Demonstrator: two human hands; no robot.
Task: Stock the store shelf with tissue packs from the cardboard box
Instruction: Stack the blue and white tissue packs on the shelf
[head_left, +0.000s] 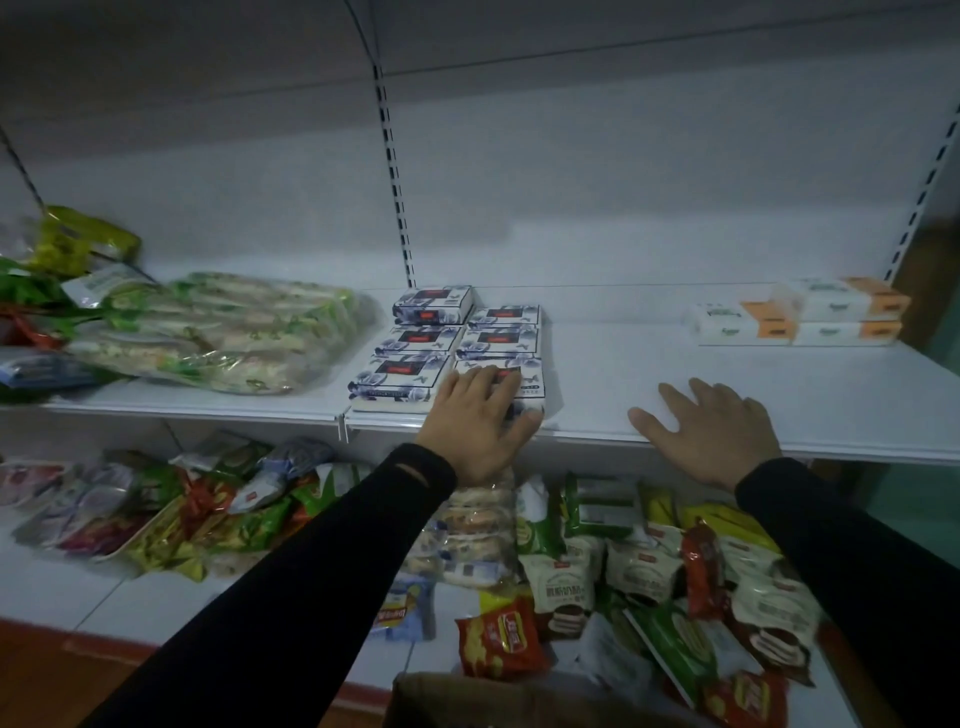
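Six blue-printed tissue packs (447, 345) on my shelf (675, 374), two columns of three. My left hand (480, 423) lies flat-fingered on the pack at 5 o'clock. My right hand (711, 434) rests released, fingers spread, on bare shelf at 3 o'clock.

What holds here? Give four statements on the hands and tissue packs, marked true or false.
1. The left hand rests on the front right blue-patterned tissue pack. True.
2. The right hand grips a tissue pack. False: it lies flat on the bare shelf, holding nothing.
3. The blue-patterned packs lie in two columns of three. True.
4. The orange-and-white packs touch the blue-patterned ones. False: they sit far off at the shelf's right end.
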